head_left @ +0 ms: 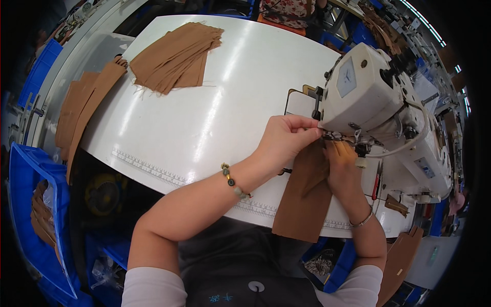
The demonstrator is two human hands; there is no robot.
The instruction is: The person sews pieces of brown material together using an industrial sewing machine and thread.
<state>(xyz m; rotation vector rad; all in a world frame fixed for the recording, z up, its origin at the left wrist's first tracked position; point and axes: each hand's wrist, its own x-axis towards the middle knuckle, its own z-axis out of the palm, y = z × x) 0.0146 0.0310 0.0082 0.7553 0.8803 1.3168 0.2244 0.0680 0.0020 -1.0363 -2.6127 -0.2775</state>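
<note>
Head view, looking down: your left hand (284,138) pinches the top edge of a brown fabric piece (305,197) right at the presser foot of the white sewing machine (378,102). Your right hand (341,166) lies flat on the cloth just beside the needle, fingers together, pressing it down. The fabric drapes off the front edge of the white table (204,112), so it looks light and limp; grip it near the seam edge. A stack of matching brown pieces (176,56) sits well apart, far left.
</note>
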